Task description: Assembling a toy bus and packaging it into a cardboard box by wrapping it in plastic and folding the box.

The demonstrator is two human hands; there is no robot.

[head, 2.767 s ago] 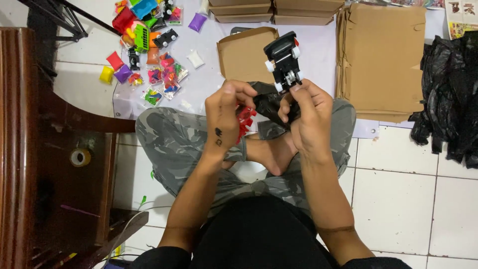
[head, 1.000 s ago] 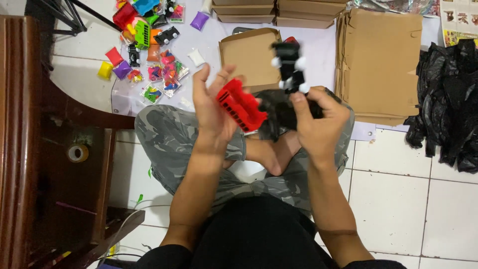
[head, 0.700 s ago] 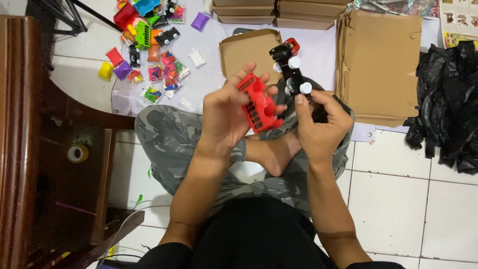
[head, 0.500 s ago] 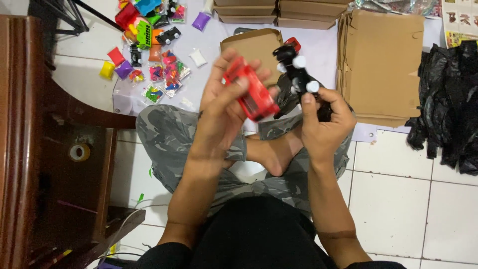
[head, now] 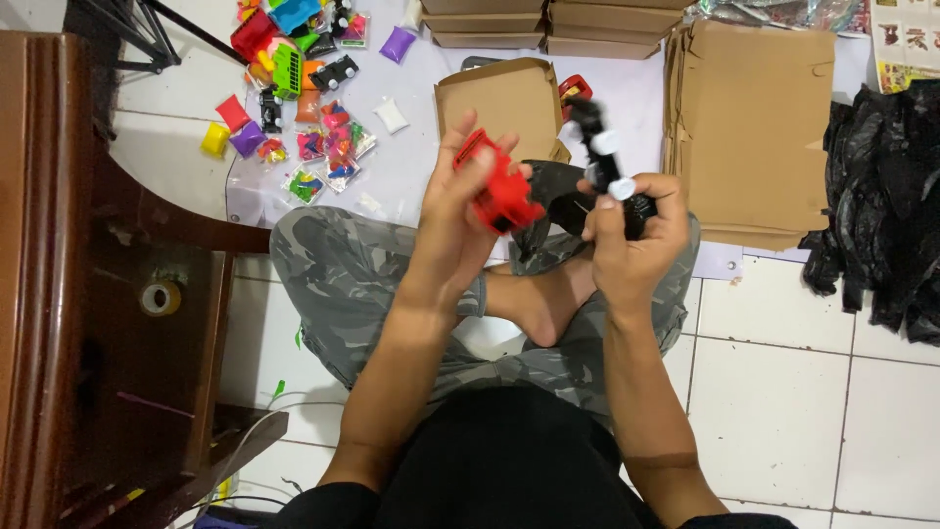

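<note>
I sit cross-legged on a tiled floor. My left hand (head: 458, 211) grips a red plastic toy piece (head: 502, 190) above my knee. My right hand (head: 632, 235) holds a black toy vehicle frame (head: 605, 171) with white wheels, tilted up and blurred. The two parts are a short way apart, not touching. An open small cardboard box (head: 499, 98) lies on the floor just beyond my hands.
Flat cardboard boxes (head: 749, 127) lie at the right, with more stacked at the top. Several colourful toy parts and small packets (head: 304, 108) are spread at the upper left. Black plastic bags (head: 886, 216) sit far right. A dark wooden chair (head: 88, 294) with a tape roll (head: 160, 298) stands left.
I pulled the red piece off the black frame. My left hand turned it and drew it left; my right hand shifted right with the frame tilted up.
</note>
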